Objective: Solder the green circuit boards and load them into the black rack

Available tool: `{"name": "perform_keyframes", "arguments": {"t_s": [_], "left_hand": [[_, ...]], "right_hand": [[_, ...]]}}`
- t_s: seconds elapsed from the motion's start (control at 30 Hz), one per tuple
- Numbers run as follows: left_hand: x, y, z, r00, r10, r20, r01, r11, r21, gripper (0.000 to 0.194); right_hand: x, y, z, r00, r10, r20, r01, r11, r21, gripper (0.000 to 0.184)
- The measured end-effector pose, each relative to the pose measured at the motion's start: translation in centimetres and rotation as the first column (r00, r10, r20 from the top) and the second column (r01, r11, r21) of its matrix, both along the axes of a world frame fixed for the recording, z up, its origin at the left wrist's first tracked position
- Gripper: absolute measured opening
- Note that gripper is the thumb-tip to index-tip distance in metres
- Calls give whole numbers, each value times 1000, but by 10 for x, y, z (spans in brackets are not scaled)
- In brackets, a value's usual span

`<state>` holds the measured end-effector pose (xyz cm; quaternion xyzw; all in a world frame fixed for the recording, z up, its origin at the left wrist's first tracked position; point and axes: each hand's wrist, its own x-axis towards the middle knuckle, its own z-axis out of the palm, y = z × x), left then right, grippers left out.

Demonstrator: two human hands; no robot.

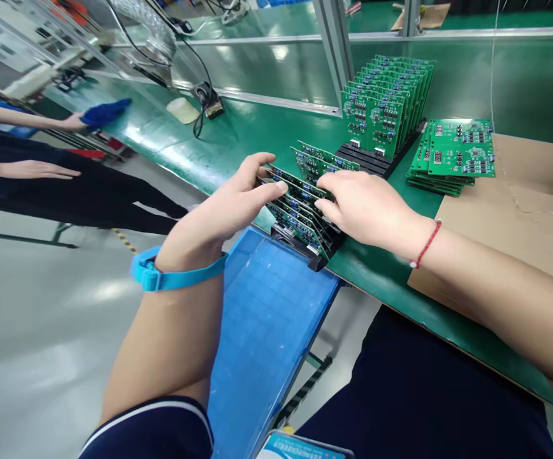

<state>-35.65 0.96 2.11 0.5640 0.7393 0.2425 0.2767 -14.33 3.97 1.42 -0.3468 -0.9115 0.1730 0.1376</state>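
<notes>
Green circuit boards [300, 220] stand on edge in a row in the near black slotted rack [315, 262] at the table edge. My left hand [238, 197] grips one board at its left edge, thumb towards me and fingers behind. At the opposite edge my right hand [360, 204] pinches the same board, its fingertips partly hidden by the boards. Behind my hands, a few more boards [308, 162] stand upright with a gap before them. Farther back, a dense row of upright boards [372, 121] fills another black rack [365, 159].
A flat stack of circuit boards [462, 150] lies right, beside brown cardboard [520, 217]. Below the table edge is a blue tray-like surface [267, 319]. A metal post [332, 51] rises behind. Another person's hand [73, 121] holds blue cloth [107, 113] at left.
</notes>
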Motion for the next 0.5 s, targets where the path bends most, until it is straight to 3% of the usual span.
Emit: {"name": "perform_keyframes", "arguments": {"t_s": [0.13,0.27,0.5], "left_hand": [[-1,0,-1,1000,4,19,-4,1000,-14,81],[-5,0,-2,999,-35,19,35,999,-7,85],[-3,-1,-2,999,-46,-4,45,999,-15,80]], "right_hand": [[-3,5,4,999,-16,39,19,996,-82,28],[3,11,9,998,54,41,-46,983,-180,35],[4,17,-5,992,-55,112,62,996,-59,28]]}}
